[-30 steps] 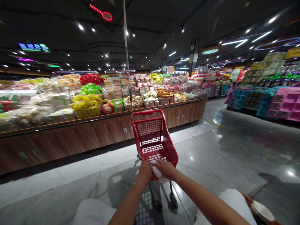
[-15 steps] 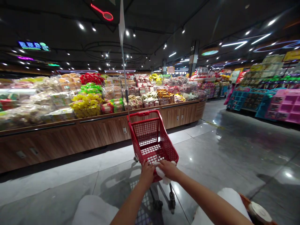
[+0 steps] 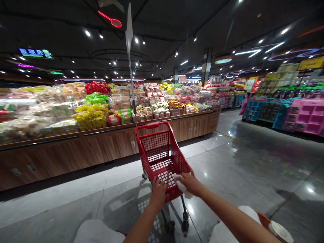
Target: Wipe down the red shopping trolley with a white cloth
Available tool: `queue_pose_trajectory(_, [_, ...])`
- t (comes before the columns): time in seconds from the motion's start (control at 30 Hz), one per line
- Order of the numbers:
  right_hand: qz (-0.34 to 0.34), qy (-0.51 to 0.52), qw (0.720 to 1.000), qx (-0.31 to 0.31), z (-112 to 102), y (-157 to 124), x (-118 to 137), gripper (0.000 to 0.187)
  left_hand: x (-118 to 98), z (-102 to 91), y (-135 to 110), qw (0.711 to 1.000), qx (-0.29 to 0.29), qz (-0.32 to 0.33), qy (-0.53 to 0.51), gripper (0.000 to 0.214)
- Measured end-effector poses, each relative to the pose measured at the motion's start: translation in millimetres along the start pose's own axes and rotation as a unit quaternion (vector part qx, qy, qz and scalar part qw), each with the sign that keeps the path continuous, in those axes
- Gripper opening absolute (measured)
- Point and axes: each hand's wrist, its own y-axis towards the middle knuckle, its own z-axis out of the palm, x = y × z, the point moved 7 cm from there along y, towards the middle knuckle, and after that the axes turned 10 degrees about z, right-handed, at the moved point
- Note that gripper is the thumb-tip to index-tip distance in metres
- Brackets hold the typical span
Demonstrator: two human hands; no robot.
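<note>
In front of me stands a red shopping cart [image 3: 157, 143] with a mesh basket and nothing inside it. My left hand [image 3: 159, 192] grips the near rim of the basket at its left corner, fingers curled over the edge. A crumpled white cloth or tissue [image 3: 182, 187] is held under my right hand [image 3: 189, 182], which presses it on the right part of the same rim. Part of the cloth hangs down outside the basket. My right fingertips are partly hidden by the cloth.
Behind the cart runs a long wood-panelled counter [image 3: 108, 146] piled with packaged foods. A pole with a sign [image 3: 129, 28] rises beside the cart's far left corner. Pink shelf units [image 3: 306, 116] stand at right. A round white lid [image 3: 279, 231] shows at bottom right.
My right hand has slid the white cloth rightward along the rim, away from my left hand. The left hand keeps its place on the cart's rim. The view has shifted slightly.
</note>
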Motion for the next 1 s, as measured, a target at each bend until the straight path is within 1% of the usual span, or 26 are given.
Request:
queue_pose_trajectory(0.07, [0.004, 0.01, 1.0, -0.011, 11.7, 6.1, 30.2, 0.041, -0.3, 1.3, 1.0, 1.0, -0.006, -0.009, 0.004, 0.033])
queue_pose_trajectory(0.1, [0.003, 0.014, 1.0, -0.006, 16.9, 9.0, 41.0, 0.041, 0.4, 1.1, 1.0, 1.0, -0.009, -0.014, 0.004, 0.035])
queue_pose_trajectory(0.13, [-0.005, 0.017, 1.0, 0.005, 20.7, 11.3, 47.1, 0.041, 1.3, 0.5, 0.5, 1.0, -0.01, -0.015, 0.002, 0.035])
queue_pose_trajectory(0.17, [-0.016, 0.017, 1.0, 0.019, 22.3, 12.4, 47.6, 0.042, 2.1, -0.5, -0.3, 1.0, -0.01, -0.012, 0.0, 0.035])
queue_pose_trajectory(0.2, [-0.03, 0.014, 0.999, 0.034, 21.3, 12.2, 42.1, 0.044, 2.8, -1.7, -1.6, 1.0, -0.007, -0.007, -0.002, 0.033])
queue_pose_trajectory(0.27, [-0.052, 0.003, 0.997, 0.052, 11.6, 8.4, 16.7, 0.049, 3.9, -4.8, -4.7, 1.0, -0.001, 0.005, -0.006, 0.029])
queue_pose_trajectory(0.37, [-0.034, -0.004, 0.998, 0.054, -9.9, 1.3, -31.1, 0.054, 4.0, -8.2, -7.9, 1.0, -0.006, 0.012, -0.01, 0.029])
queue_pose_trajectory(0.4, [-0.026, -0.003, 0.998, 0.059, -14.2, -0.1, -39.3, 0.055, 3.1, -8.3, -7.9, 1.0, -0.011, 0.011, -0.011, 0.029])
queue_pose_trajectory(0.43, [-0.021, -0.003, 0.998, 0.065, -15.7, -0.6, -41.0, 0.055, 1.7, -7.7, -7.2, 1.0, -0.015, 0.01, -0.011, 0.029])
queue_pose_trajectory(0.47, [-0.02, -0.003, 0.997, 0.072, -14.5, -0.1, -36.3, 0.056, 0.0, -6.5, -5.9, 1.0, -0.017, 0.007, -0.01, 0.028])
queue_pose_trajectory(0.5, [-0.021, -0.003, 0.997, 0.077, -11.1, 1.6, -26.0, 0.055, -1.8, -5.1, -4.4, 1.0, -0.019, 0.003, -0.008, 0.026])
queue_pose_trajectory(0.63, [-0.029, 0.014, 0.997, 0.067, 8.3, 12.7, 28.6, 0.054, -5.8, -2.9, 0.6, 1.0, -0.025, -0.015, -0.006, 0.029])
queue_pose_trajectory(0.67, [-0.035, 0.02, 0.997, 0.066, 11.3, 14.4, 35.7, 0.055, -5.9, -3.4, 0.7, 1.0, -0.023, -0.015, -0.007, 0.03])
queue_pose_trajectory(0.7, [-0.043, 0.023, 0.996, 0.069, 12.6, 14.9, 37.4, 0.056, -6.0, -4.1, 0.5, 1.0, -0.017, -0.011, -0.009, 0.031])
queue_pose_trajectory(0.73, [-0.05, 0.025, 0.996, 0.076, 12.2, 14.3, 33.2, 0.057, -5.9, -4.8, -0.2, 1.0, -0.009, -0.005, -0.009, 0.031])
queue_pose_trajectory(0.8, [-0.054, 0.023, 0.995, 0.087, 5.9, 10.6, 9.7, 0.057, -5.8, -6.2, -1.9, 1.0, 0.01, 0.007, -0.004, 0.03])
queue_pose_trajectory(0.9, [-0.001, 0.02, 0.997, 0.069, -10.1, 4.6, -38.4, 0.052, -5.2, -8.3, -2.4, 1.0, 0.015, 0.004, 0.012, 0.027])
queue_pose_trajectory(0.93, [0.013, 0.022, 0.998, 0.065, -13.0, 3.3, -46.9, 0.05, -5.8, -8.8, -1.4, 1.0, 0.011, 0.001, 0.018, 0.026])
queue_pose_trajectory(0.97, [0.019, 0.024, 0.998, 0.063, -13.6, 3.0, -48.7, 0.05, -6.7, -9.0, 0.1, 1.0, 0.006, -0.002, 0.022, 0.026])
queue_pose_trajectory(1.0, [0.017, 0.027, 0.997, 0.066, -11.9, 3.8, -43.8, 0.05, -7.6, -8.7, 2.0, 1.0, 0.004, -0.006, 0.027, 0.026])
